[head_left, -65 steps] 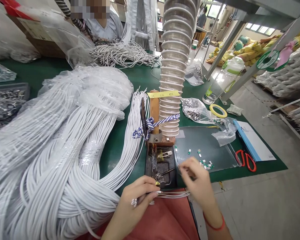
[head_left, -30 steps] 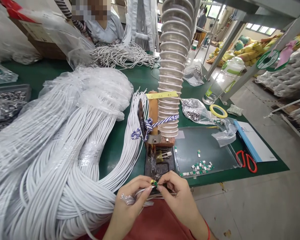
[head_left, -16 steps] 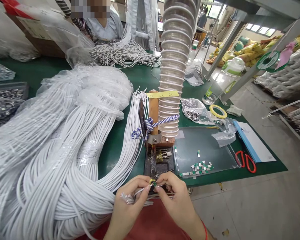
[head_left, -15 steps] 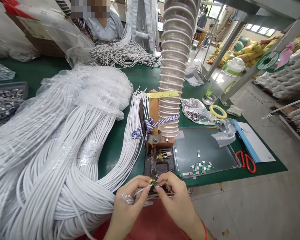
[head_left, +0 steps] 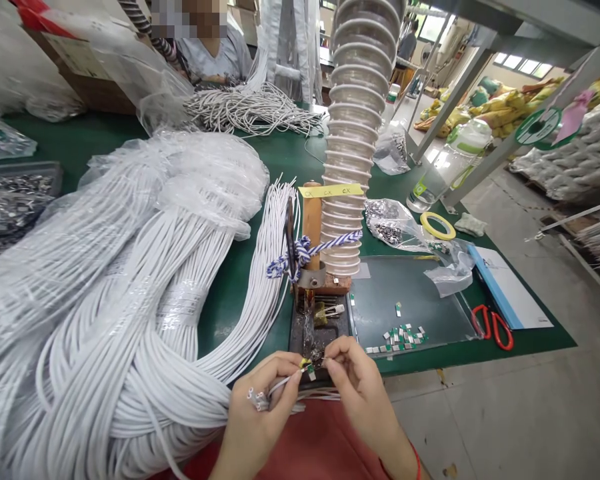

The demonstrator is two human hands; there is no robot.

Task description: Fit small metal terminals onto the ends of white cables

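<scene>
My left hand [head_left: 263, 407] is closed around several white cables [head_left: 258, 399]. Between its thumb and forefinger is a cable end, with a small green circuit board [head_left: 311, 369] and a bit of yellow at the tip. Just right of the board, my right hand [head_left: 357, 383] pinches something thin, too small to make out. Both hands are at the front of a dark metal stand [head_left: 300, 327], which carries a wooden-handled iron [head_left: 311, 223] tied with blue-and-white cord [head_left: 333, 243].
Bundled white cables [head_left: 170, 373] fill the left side. A ribbed duct [head_left: 353, 133] rises behind the stand. To the right are a tray [head_left: 380, 287] with small boards, red scissors [head_left: 493, 327], yellow tape [head_left: 437, 227] and a bottle [head_left: 447, 167]. A person [head_left: 215, 57] sits across the table.
My right hand has moved a little right, away from the left fingertips, and the green board shows more clearly between them. The whole view has shifted slightly.
</scene>
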